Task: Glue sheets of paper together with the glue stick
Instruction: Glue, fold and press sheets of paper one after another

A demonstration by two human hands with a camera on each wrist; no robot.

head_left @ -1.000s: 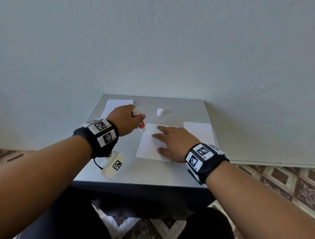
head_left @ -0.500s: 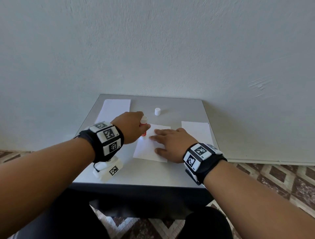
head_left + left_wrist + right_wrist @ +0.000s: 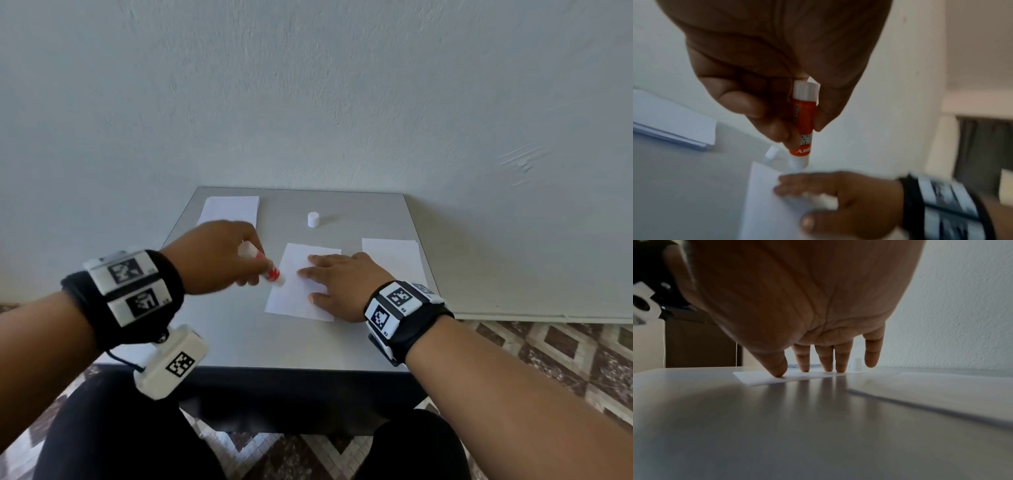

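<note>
A white sheet of paper (image 3: 291,291) lies in the middle of the grey table (image 3: 239,342). My right hand (image 3: 342,284) rests flat on it, fingers straight, and the fingertips (image 3: 779,371) press the sheet (image 3: 764,378) down. My left hand (image 3: 219,257) grips a red and white glue stick (image 3: 265,269), uncapped, tilted with its tip at the sheet's left edge. In the left wrist view the glue stick (image 3: 803,123) is pinched between thumb and fingers above the paper (image 3: 764,203).
The white cap (image 3: 313,219) stands upright at the back of the table. A stack of paper (image 3: 229,210) lies at the back left, another stack (image 3: 394,260) at the right. A wall rises directly behind the table. Patterned floor tiles surround it.
My left hand has carried the glue stick from the sheet's far left corner down along its left edge toward me. The right hand stays pressed on the sheet.
</note>
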